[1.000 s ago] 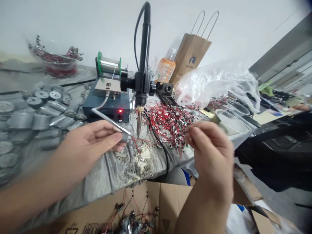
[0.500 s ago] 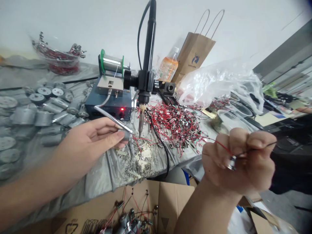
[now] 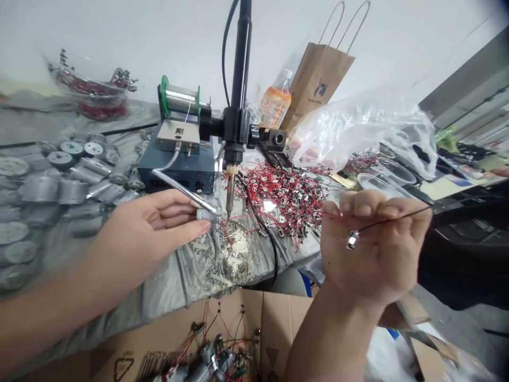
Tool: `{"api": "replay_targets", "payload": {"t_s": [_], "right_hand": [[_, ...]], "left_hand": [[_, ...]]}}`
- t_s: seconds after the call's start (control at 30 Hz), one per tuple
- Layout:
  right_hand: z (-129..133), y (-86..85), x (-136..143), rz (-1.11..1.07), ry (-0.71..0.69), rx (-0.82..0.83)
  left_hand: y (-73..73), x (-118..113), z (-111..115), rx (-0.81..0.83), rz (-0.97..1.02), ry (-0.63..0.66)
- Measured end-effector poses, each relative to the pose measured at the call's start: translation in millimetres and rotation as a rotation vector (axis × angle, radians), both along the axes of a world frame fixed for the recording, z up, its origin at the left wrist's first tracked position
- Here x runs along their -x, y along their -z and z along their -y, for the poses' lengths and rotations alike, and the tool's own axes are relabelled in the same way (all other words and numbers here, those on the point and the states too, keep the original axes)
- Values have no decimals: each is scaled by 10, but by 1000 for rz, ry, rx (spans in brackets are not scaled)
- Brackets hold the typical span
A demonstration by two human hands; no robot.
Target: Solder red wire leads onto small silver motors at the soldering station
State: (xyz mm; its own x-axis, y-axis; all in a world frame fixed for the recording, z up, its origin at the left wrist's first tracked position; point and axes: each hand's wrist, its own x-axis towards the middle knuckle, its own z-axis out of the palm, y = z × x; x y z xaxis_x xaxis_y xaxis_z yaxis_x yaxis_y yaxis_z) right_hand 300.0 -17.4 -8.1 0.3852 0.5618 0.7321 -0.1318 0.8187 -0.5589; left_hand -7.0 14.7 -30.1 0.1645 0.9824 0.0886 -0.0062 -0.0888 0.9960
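My right hand [image 3: 369,254] has loosened from a curl so the palm shows, the small metal part [image 3: 352,240] has shifted leftward with it, and the red light [image 3: 200,175] on the power box [image 3: 170,182] has gone dark. My left hand [image 3: 159,223] has barely stirred.

That left hand grips one motor [image 3: 204,215] between thumb and fingers, just beside the tip of the soldering iron [image 3: 240,69] and at the end of the bent metal tube [image 3: 181,185]. Over my right palm hangs the one metal part on its black wire; I can't tell whether my thumb and a finger pinch that wire.

I take this as a readying step: motor steadied at the tip, wire being straightened. The next move, I judge, calls for a still left hand and the wire kept off the tip.

Outward, I count one spool [image 3: 181,101], one bottle [image 3: 275,103], one paper bag [image 3: 318,74] with two handles, one plastic bag [image 3: 358,132] and one cardboard box [image 3: 284,313]. The heap of motors [image 3: 42,190] on my left and the pile of wired parts [image 3: 294,196] overlap too much to count.
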Motion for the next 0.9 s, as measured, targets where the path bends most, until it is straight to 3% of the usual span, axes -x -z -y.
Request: {"api": "replay_targets", "payload": {"t_s": [0.23, 0.37, 0.43, 0.7, 0.9], "right_hand": [[85, -55, 178, -39, 93, 58], [224, -33, 218, 266, 352, 250], [287, -26, 209, 432, 400, 321], [274, -127, 264, 757, 290, 346], [173, 11, 293, 777, 234, 273]], "left_hand": [[-119, -44, 34, 107, 79, -4], [-175, -67, 41, 82, 106, -7], [-175, -65, 46, 78, 113, 13], [-177, -55, 90, 62, 87, 38], [-194, -46, 105, 115, 129, 58]]}}
